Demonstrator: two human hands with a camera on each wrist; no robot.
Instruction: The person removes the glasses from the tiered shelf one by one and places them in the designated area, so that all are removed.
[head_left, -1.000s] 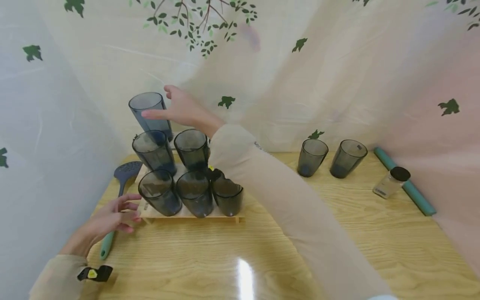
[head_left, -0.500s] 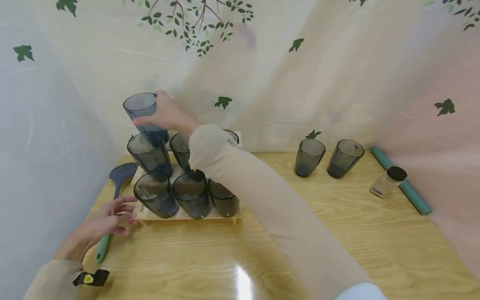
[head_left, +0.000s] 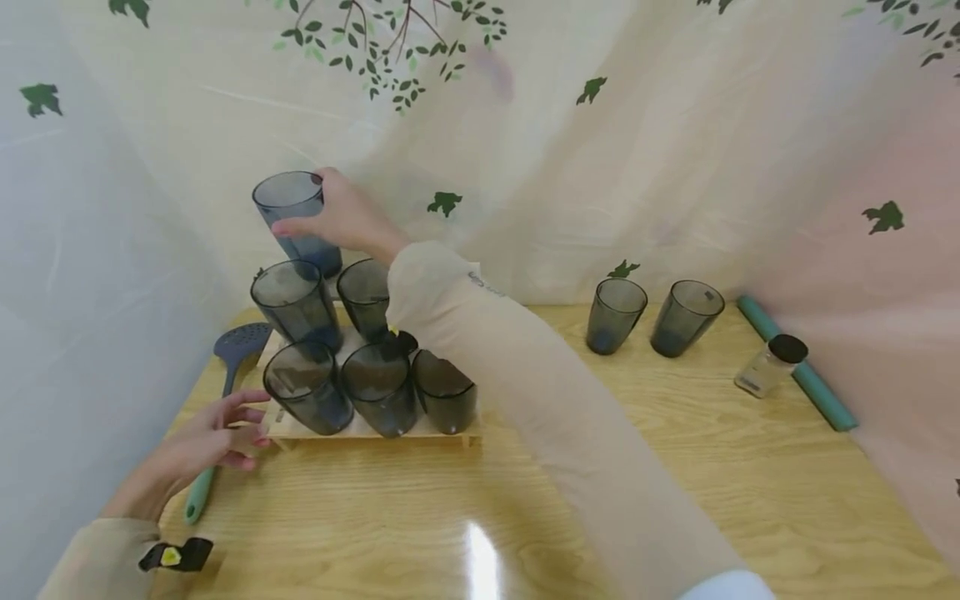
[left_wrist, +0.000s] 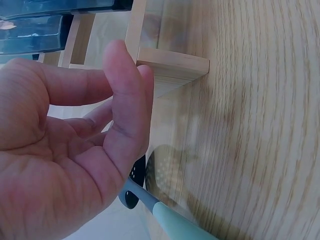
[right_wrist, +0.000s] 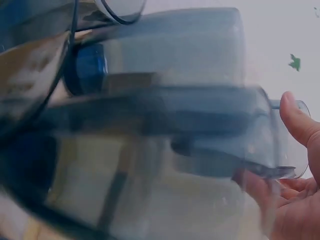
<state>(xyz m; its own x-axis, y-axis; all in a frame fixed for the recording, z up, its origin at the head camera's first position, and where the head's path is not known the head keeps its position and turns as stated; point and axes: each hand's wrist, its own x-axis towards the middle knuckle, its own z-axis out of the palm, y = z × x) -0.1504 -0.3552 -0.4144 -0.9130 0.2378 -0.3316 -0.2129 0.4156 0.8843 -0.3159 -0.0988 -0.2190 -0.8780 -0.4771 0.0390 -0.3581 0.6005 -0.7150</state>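
At the back left of a stepped wooden rack (head_left: 345,442), my right hand (head_left: 343,215) grips a tall tinted drinking glass (head_left: 307,248), thumb in front and fingers round the far side. In the right wrist view, nearer glasses (right_wrist: 200,110) blur across the scene and partly cover that hand (right_wrist: 295,195). Several more dark glasses (head_left: 382,400) stand in rows on the rack, some behind my right sleeve. My left hand (head_left: 213,433), fingers loosely bent, lies beside the rack's front left corner; whether it touches the wood I cannot tell.
A slotted turner (head_left: 243,342) with a green handle lies left of the rack, under the left hand. At the back right stand two glasses (head_left: 615,317). A jar with a black lid (head_left: 771,367) and a green roll (head_left: 825,396) are farther right.
My right hand has closed round the back left glass, which now sits slightly higher against the glass in front of it. The left hand keeps its place by the rack.
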